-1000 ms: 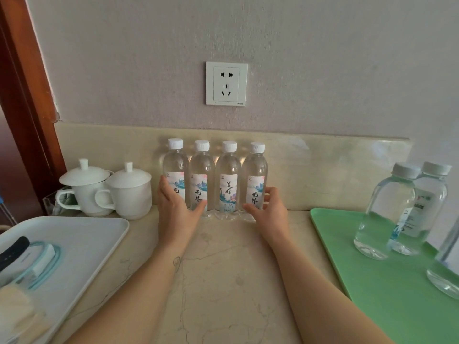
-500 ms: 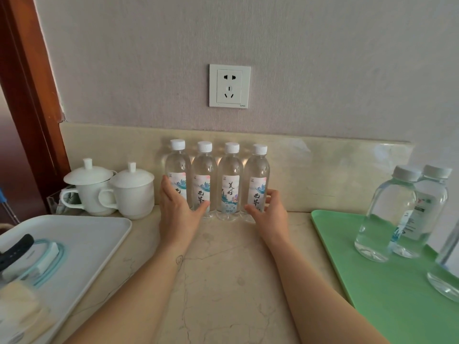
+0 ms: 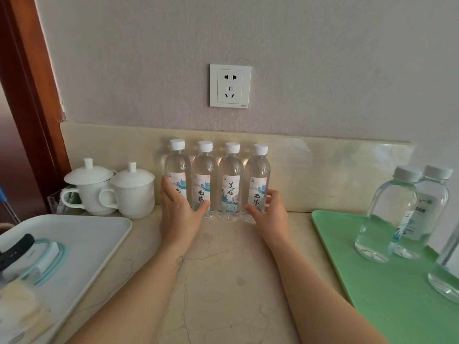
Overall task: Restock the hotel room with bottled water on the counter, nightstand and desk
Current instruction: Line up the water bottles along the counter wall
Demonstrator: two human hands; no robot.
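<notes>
Several small labelled water bottles [image 3: 231,184] with white caps stand upright in a tight row on the marble counter [image 3: 223,269], against the backsplash. My left hand [image 3: 178,214] lies with straight fingers against the leftmost bottle [image 3: 177,167], and its thumb touches the base of the second one. My right hand [image 3: 270,214] cups the rightmost bottle [image 3: 257,170] low down, with fingers curled round its right side and the thumb in front. Both forearms reach in from the bottom edge.
Two lidded white cups [image 3: 119,187] stand left of the row. At the front left is a white tray [image 3: 74,239] with small items. On the right, a green tray [image 3: 387,294] carries larger clear bottles [image 3: 387,209]. A wall socket [image 3: 230,86] is above, and a wooden door frame [image 3: 27,95] is at the left.
Both hands and the bottle row stay where they were. Only the view has shifted slightly.
</notes>
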